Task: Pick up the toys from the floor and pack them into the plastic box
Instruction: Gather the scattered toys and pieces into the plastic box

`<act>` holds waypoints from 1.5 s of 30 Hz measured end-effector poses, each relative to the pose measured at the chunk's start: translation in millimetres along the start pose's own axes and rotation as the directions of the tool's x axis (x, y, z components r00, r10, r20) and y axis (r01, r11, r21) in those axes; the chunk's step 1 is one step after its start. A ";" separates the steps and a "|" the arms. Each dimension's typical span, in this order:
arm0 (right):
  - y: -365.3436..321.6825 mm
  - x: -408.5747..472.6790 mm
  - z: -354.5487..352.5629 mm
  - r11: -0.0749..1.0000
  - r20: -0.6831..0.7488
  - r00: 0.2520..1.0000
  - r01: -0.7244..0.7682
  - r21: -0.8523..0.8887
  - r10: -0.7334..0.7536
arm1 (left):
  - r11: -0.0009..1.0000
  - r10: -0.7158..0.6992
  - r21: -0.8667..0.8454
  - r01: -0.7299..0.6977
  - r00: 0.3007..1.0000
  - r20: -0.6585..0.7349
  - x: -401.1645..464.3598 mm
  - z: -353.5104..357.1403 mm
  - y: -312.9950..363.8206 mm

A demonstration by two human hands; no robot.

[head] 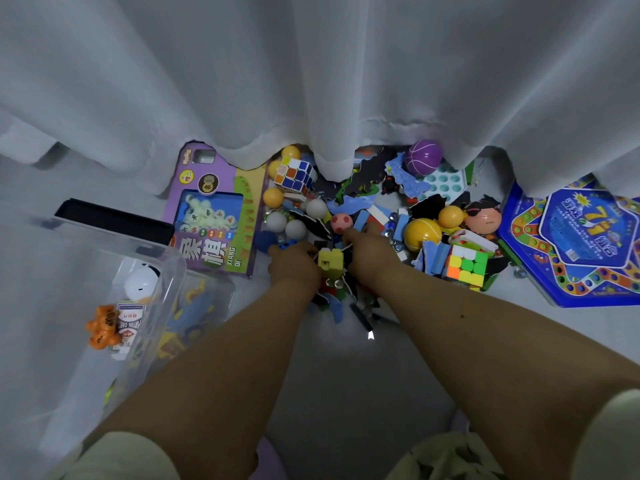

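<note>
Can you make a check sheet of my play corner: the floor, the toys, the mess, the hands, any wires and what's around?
Surface: pale floor, toys heaped at the curtain's foot.
Job's things: clear box at left, already holding an orange toy, a white ball toy and cards. Still out: two cubes, purple ball, chess box, blue game board.
Clutter: small balls, marbles, blocks and puzzle pieces, mixed.
Hands: left hand and right hand are both in the heap beside a yellow block; the fingers are hidden, so grip unclear.
Cables: nothing seen.
Surroundings: white curtain draped over the heap's far edge.
</note>
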State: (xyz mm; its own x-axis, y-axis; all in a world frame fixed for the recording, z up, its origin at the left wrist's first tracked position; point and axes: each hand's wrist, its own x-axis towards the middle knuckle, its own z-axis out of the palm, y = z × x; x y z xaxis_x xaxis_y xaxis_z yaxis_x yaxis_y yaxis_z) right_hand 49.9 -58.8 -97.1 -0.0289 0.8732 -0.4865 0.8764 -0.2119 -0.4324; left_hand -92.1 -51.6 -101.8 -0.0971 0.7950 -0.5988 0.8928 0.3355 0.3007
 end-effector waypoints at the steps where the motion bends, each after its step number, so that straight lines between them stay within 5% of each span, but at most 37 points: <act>1: 0.0 -1.0 -0.4 1.000 -0.007 1.000 -0.002 0.011 0.002 | 1.000 0.002 0.000 -0.002 1.000 -0.007 -0.7 0.4 -0.9; 12: -3.8 -7.2 -15.4 0.992 -0.039 0.999 -0.021 0.126 0.026 | 0.997 0.053 -0.060 -0.055 0.998 -0.031 -11.9 -11.6 -5.3; 22: -12.8 -21.9 -35.8 0.944 -0.054 0.985 -0.138 0.300 0.161 | 0.946 0.118 -0.285 -0.152 0.984 -0.134 -44.7 -44.7 1.0; 27: -25.4 -41.7 -47.9 0.797 -0.069 0.969 -0.154 0.584 0.238 | 0.869 0.110 -0.466 -0.168 0.983 -0.149 -67.7 -60.6 6.4; 32: -46.4 -64.7 -59.2 0.475 0.051 0.948 -0.204 0.856 0.316 | 0.729 0.071 -0.674 -0.123 0.992 -0.104 -90.1 -71.2 12.1; 35: -61.5 -75.6 -73.0 0.374 0.044 0.943 -0.173 0.911 0.330 | 0.685 0.067 -0.717 -0.128 0.991 -0.114 -100.7 -87.3 17.6; 45: -186.6 -102.2 -114.2 0.248 -0.065 0.998 0.067 0.966 -0.016 | 0.692 0.078 -0.677 -0.250 0.959 -0.274 -169.7 -223.3 -24.7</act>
State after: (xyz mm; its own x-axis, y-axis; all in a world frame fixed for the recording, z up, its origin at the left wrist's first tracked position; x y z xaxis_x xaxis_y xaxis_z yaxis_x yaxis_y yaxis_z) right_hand -55.8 -58.5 120.0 -0.0117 0.9033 -0.4289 -0.2491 -0.4180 -0.8736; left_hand -196.0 -81.9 158.1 -0.1441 0.9266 -0.3472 0.3439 0.3759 0.8605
